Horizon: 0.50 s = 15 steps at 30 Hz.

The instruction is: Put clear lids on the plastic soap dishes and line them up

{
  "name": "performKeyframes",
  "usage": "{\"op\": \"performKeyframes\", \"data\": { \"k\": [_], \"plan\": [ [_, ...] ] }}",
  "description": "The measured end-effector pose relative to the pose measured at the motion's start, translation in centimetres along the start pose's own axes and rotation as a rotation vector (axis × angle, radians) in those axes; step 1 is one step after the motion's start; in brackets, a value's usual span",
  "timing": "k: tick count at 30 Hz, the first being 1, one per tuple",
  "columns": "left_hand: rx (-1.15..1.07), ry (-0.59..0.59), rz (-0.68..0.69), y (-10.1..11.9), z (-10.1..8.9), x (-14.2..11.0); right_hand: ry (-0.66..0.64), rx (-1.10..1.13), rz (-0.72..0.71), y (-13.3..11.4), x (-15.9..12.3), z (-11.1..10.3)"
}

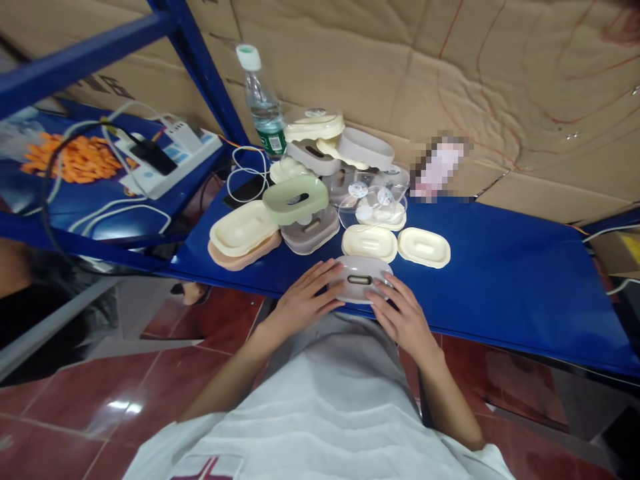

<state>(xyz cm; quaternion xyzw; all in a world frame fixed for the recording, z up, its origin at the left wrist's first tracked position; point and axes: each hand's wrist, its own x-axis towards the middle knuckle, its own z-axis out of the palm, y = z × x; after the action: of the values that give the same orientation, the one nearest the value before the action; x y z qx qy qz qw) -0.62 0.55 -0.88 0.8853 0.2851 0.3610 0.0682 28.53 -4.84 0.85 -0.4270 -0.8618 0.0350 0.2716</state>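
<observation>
At the near edge of the blue table lies a glossy grey oval soap dish (356, 292) with a slot in its middle. My left hand (306, 300) grips its left end, and the fingers of my right hand (404, 316) close on its right end. Just beyond it are two cream oval trays, a left one (369, 244) and a right one (424, 247). A green slotted dish (296, 199) rests over a grey one (311, 231). Farther left, a cream dish (245, 228) sits on a tan one (245, 257).
Behind are piled dishes (367, 148) and clear plastic covers (373, 190), some with round stickers. A water bottle (264, 110) stands at the back. Left are a power strip (160, 170), cables and orange pieces (75, 158). Cardboard (350, 60) lines the rear of the blue table (510, 267).
</observation>
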Motion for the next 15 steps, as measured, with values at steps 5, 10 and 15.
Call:
{"op": "performKeyframes", "data": {
  "k": [5,10,15],
  "plan": [
    [0.057,-0.040,0.027,0.01,-0.05,0.23,0.003,0.012,-0.007,0.12,0.03,0.02],
    [0.165,-0.063,0.051,0.11,-0.34,0.30,0.012,0.029,-0.009,0.07,0.18,-0.22],
    [0.193,-0.060,0.053,0.06,-0.29,0.06,0.039,0.053,0.006,-0.17,0.21,-0.06]
  ]
}}
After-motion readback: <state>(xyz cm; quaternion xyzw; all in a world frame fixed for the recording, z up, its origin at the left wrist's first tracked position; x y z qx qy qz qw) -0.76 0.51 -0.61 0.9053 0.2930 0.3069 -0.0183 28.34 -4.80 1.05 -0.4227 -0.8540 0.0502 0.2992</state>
